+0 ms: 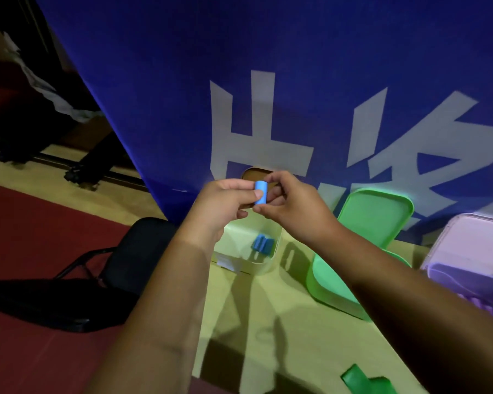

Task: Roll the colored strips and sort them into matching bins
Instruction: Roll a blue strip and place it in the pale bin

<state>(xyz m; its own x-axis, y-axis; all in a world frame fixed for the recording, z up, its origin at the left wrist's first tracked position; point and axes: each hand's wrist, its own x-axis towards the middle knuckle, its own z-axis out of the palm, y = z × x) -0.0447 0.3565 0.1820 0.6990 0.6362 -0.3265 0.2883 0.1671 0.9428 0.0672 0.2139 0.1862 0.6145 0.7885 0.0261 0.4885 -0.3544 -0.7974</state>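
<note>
Just above the frame's centre, the left hand [225, 204] and right hand [295, 207] are meeting, both pinching a rolled blue strip [261, 192] that is standing upright between their fingertips. Directly below them a pale bin [264, 268] is sitting on the yellowish table [268, 336], holding blue rolls [262, 245]. Rightward, a green bin [325, 288] is standing with its lid [376, 220] propped behind it, and a purple bin [461, 275] is touching the right edge. A green strip [362, 379] is lying at the bottom edge. A black chair [125, 265] is standing lower left, and a blue banner [182, 81] is filling the top.
</note>
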